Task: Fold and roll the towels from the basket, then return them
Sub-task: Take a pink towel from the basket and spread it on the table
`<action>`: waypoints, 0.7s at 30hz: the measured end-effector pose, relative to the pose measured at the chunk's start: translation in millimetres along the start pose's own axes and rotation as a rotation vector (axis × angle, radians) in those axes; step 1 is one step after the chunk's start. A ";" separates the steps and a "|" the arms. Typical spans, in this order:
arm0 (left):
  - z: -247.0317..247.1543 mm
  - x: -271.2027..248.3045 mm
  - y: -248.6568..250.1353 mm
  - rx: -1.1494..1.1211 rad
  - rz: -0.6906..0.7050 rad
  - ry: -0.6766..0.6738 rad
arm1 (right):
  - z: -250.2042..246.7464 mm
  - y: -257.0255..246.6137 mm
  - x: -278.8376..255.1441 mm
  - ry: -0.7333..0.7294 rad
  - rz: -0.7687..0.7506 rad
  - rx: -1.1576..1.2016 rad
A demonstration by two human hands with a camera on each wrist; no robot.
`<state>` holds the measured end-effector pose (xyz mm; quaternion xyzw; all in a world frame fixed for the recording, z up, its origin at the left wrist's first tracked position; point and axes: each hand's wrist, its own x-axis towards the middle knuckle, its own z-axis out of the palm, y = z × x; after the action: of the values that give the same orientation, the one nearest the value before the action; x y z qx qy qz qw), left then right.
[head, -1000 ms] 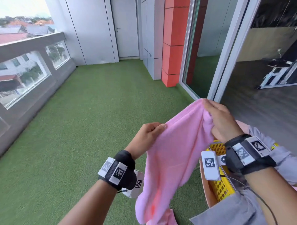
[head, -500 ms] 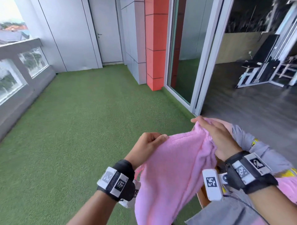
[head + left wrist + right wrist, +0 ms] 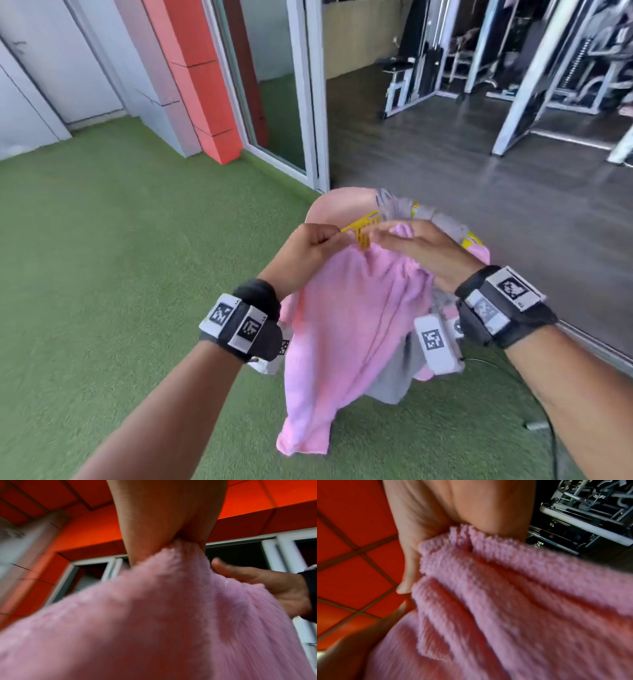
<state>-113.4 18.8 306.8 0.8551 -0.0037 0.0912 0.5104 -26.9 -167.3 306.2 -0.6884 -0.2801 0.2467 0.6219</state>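
Note:
A pink towel (image 3: 346, 325) hangs in the air from both hands, its lower end near the green turf. My left hand (image 3: 310, 251) pinches its top edge with curled fingers; the left wrist view shows the pink towel (image 3: 154, 615) squeezed in that hand. My right hand (image 3: 416, 248) holds the top edge close beside it, fingers stretched over the cloth; in the right wrist view the towel (image 3: 505, 601) is bunched against the palm. A yellow basket (image 3: 363, 231) sits just behind the hands, draped with grey and pink towels and mostly hidden.
Green turf (image 3: 120, 274) covers the floor to the left and front. A red pillar (image 3: 202, 78) and a white sliding door frame (image 3: 308, 96) stand behind. Gym equipment (image 3: 513, 68) fills the dark-floored room to the right.
The two hands came close together at the towel's top edge, gathering it. The view swung right toward the basket and the gym room.

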 end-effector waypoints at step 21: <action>286.6 138.5 98.5 -0.136 0.049 -0.232 | -346.6 17.4 -116.2 0.573 0.046 -0.311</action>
<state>56.7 -266.7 282.2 0.8231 -0.0899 0.0038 0.5608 129.2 -497.8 324.1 -0.8228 -0.1123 0.0109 0.5571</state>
